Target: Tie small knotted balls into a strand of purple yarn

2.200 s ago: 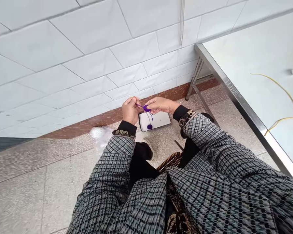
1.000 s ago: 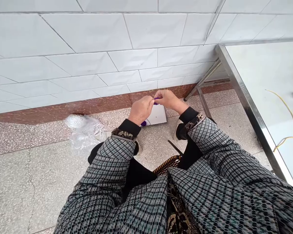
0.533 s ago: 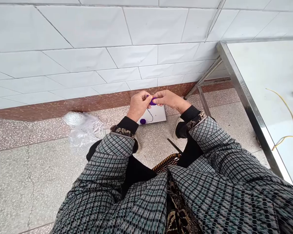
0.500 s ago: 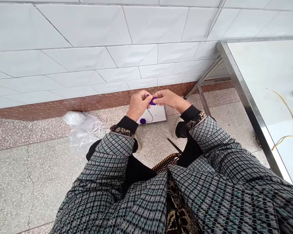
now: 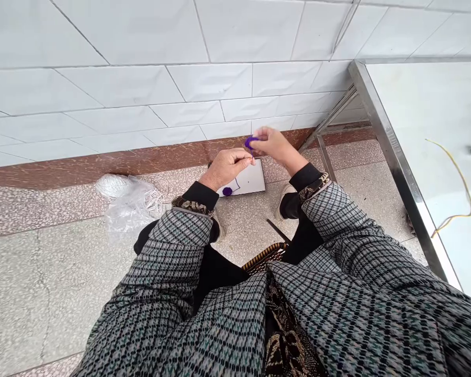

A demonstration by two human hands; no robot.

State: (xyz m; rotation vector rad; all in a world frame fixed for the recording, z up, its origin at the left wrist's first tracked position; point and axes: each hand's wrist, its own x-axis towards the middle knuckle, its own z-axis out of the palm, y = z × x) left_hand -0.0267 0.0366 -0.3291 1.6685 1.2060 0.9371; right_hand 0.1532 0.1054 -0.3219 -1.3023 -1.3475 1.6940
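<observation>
My right hand (image 5: 273, 145) is raised with its fingers closed on a small purple yarn piece (image 5: 250, 142); whether it is knitted or just wound I cannot tell. Below and to its left, my left hand (image 5: 231, 166) pinches the purple yarn at its fingertips, just under the piece. Beneath the hands a white board or shallow box (image 5: 254, 179) with a dark edge lies on the floor. On it rests a small purple yarn ball (image 5: 227, 191), from which a strand rises toward my left hand and passes out of sight behind it.
A clear plastic bag (image 5: 127, 209) with white yarn (image 5: 112, 185) lies on the speckled floor to the left. At the right stands a metal-framed table (image 5: 396, 152) with a yellow cord (image 5: 465, 180). A woven chair edge (image 5: 264, 255) shows between my legs. The tiled wall (image 5: 204, 84) is ahead.
My hands have moved apart. The right one has lifted up and away with the purple yarn piece, while the left has shifted slightly right, pinching the yarn. The view has tilted slightly.
</observation>
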